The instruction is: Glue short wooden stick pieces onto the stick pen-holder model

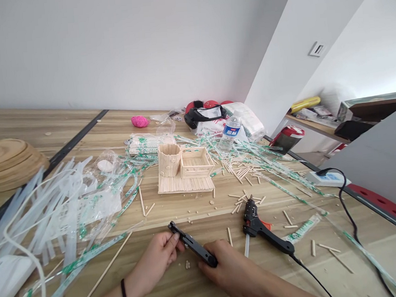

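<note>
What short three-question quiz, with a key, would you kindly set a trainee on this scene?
1. Multiple choice: what stands beside the round cup on the stick base?
A) yarn
B) box
C) bottle
2. True or false: the right hand holds the glue gun.
3. Short answer: which wrist wears the dark band, left or right?

Key:
1. B.
2. False: the glue gun lies on the table, while the right hand holds a black tool.
3. Left.
</note>
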Demonstrator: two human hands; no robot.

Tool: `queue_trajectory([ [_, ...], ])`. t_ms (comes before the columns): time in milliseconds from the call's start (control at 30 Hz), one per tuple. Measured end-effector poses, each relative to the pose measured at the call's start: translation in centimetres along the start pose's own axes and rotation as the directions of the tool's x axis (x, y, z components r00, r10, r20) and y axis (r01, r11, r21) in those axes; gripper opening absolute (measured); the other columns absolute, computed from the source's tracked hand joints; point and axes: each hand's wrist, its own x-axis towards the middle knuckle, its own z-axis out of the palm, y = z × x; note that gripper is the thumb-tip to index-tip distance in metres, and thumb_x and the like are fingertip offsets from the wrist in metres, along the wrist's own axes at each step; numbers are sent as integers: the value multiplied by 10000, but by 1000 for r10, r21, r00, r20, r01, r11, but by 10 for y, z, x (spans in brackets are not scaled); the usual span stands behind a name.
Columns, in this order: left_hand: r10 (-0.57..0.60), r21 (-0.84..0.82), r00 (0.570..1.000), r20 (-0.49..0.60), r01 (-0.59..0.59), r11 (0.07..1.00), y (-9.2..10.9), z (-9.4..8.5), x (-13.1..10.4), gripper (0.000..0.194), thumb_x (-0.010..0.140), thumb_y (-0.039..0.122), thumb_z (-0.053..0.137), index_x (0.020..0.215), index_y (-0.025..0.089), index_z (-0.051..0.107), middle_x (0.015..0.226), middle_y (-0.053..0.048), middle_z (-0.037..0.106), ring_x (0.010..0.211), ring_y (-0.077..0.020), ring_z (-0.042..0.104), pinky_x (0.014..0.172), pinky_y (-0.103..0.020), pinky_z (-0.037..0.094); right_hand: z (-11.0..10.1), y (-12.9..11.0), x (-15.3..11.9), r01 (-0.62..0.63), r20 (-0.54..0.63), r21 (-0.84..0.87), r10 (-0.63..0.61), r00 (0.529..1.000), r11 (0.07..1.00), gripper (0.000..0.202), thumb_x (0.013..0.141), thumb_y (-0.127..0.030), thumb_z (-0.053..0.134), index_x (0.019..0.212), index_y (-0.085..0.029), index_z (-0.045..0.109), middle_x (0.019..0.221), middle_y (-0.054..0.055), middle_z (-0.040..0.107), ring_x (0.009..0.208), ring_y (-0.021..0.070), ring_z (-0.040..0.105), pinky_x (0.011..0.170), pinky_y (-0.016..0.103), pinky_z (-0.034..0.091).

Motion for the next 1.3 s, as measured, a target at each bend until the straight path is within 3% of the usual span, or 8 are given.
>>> queue_trajectory([
  [167, 0, -47, 1000, 3, 0, 999, 5, 1, -3, 578, 633, 749, 487, 679, 174, 518, 408, 126, 293, 369, -66, 167, 392, -230, 81, -5, -6, -3, -99, 96, 77, 92, 991, 992, 87, 772, -226, 460, 723, -197, 526, 486, -63, 432, 383, 102, 437, 376, 195, 256],
  [333, -48, -134, 999, -3, 47, 990, 11, 0, -9, 546, 648, 700, 523, 710, 158, 533, 456, 120, 301, 391, -53, 149, 395, -221, 47, -11, -8, -8, 12, 8, 19, -12, 1000, 1000, 56, 728, -194, 501, 729, -179, 555, 626, -21, 572, 554, 129, 512, 492, 214, 314],
  [467, -61, -188, 998, -6, 59, 980, 13, -1, -10, 491, 633, 645, 566, 696, 160, 522, 461, 119, 306, 393, -48, 143, 386, -218, 43, -14, -7, -12, 22, -23, -41, -23, 999, 999, 55, 722, -229, 533, 741, -178, 547, 722, 12, 625, 643, 155, 522, 551, 235, 317],
  [733, -4, -168, 1000, 16, 6, 986, 13, 0, -10, 565, 615, 711, 563, 692, 152, 540, 454, 109, 300, 407, -61, 151, 392, -225, 38, -9, -5, -12, 16, -29, -75, -19, 999, 997, 65, 718, -230, 542, 764, -184, 550, 748, 22, 642, 648, 158, 518, 563, 243, 300],
  [933, 36, -117, 999, 6, -35, 992, 8, 1, -8, 535, 679, 691, 521, 696, 157, 557, 437, 99, 319, 388, -71, 163, 384, -238, 41, -11, -7, -12, 11, -26, -77, -13, 1000, 997, 58, 733, -222, 530, 764, -180, 557, 746, 26, 643, 658, 161, 526, 562, 244, 294],
  [1300, 13, -116, 1000, 22, -10, 993, 8, -1, -9, 553, 673, 715, 512, 695, 163, 546, 437, 106, 303, 377, -63, 137, 382, -237, 30, -8, -6, -13, -2, -34, -60, 0, 999, 998, 55, 737, -237, 544, 756, -187, 558, 731, 16, 636, 642, 158, 517, 555, 242, 288],
])
